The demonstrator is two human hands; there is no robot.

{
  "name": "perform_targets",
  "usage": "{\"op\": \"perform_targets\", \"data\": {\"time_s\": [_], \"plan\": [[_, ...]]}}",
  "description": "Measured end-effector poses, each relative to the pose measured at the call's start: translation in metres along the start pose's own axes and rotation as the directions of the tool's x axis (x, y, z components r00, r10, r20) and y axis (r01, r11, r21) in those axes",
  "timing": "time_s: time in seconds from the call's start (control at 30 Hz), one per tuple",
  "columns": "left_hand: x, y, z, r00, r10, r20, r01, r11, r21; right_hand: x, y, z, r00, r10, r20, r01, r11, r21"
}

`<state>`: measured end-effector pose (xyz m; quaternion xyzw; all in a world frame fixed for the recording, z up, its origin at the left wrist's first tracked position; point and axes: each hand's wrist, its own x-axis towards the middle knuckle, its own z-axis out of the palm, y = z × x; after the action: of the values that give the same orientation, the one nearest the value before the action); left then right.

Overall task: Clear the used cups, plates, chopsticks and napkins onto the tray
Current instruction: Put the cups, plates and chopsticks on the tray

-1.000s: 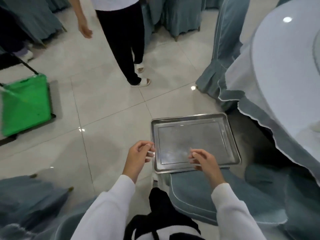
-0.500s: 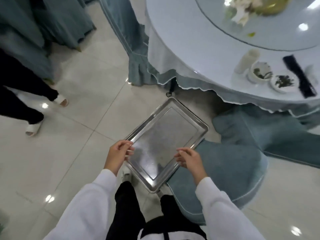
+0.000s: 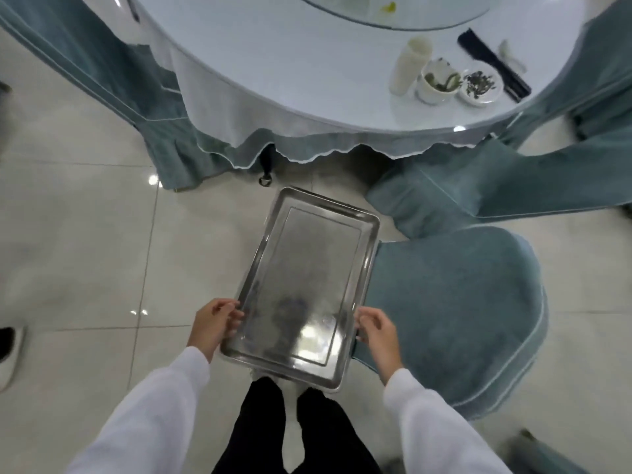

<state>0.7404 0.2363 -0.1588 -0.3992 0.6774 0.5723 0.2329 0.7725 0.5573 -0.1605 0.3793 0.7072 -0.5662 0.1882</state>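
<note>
I hold the rectangular stainless-steel tray [image 3: 304, 285] out in front of me, bare of any dishes, its long axis running from six o'clock toward twelve. My left hand [image 3: 213, 323] has its grip curled round the left long rim near the near corner, thumb on top. My right hand [image 3: 376, 328] does the same on the opposite rim, fingers hooked over the edge. The tray hangs over the tiled floor [image 3: 85, 251], with the blue-covered chair seat [image 3: 461, 309] just beside it at three o'clock.

The things to clear sit at about one o'clock on the round white surface [image 3: 307, 63], near its edge: a tall white cylindrical cup [image 3: 410, 65], a small white bowl with green scraps [image 3: 437, 82], a small white dish of dark leaves [image 3: 480, 87] touching it, and a black strip that I take for chopsticks or their sleeve [image 3: 492, 65]. A pale object beyond it is too blurred to name.

I judge the tray to be stiff and light while bare, but smooth and shiny, so crockery will probably slide on it if it tilts. Holding it at both long rims keeps it level. The cup and bowls look like ceramic: breakable and hard, best taken round the wall or by the rim. The tall cup seems likeliest to tip, so I would set it near the tray's middle.
</note>
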Motion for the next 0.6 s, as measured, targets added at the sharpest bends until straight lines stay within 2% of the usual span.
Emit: {"op": "perform_targets", "data": {"time_s": [0.17, 0.3, 0.43, 0.6], "plan": [[0.048, -0.033, -0.010, 0.995, -0.082, 0.053, 0.065, 0.961, 0.269, 0.006, 0.028, 0.024, 0.997, 0.063, 0.033, -0.063, 0.998, -0.018], [0.079, -0.060, -0.015, 0.992, -0.072, 0.102, 0.009, 0.858, 0.513, 0.032, 0.061, 0.037, 0.993, 0.121, -0.005, -0.121, 0.992, 0.019], [0.118, -0.074, -0.016, 0.991, -0.049, 0.124, -0.033, 0.810, 0.585, 0.061, 0.088, 0.042, 0.991, 0.130, -0.041, -0.131, 0.990, -0.047], [0.171, -0.074, 0.004, 0.991, -0.006, 0.135, -0.080, 0.780, 0.621, 0.108, 0.118, 0.039, 0.990, 0.129, -0.054, -0.138, 0.959, -0.246]]}}
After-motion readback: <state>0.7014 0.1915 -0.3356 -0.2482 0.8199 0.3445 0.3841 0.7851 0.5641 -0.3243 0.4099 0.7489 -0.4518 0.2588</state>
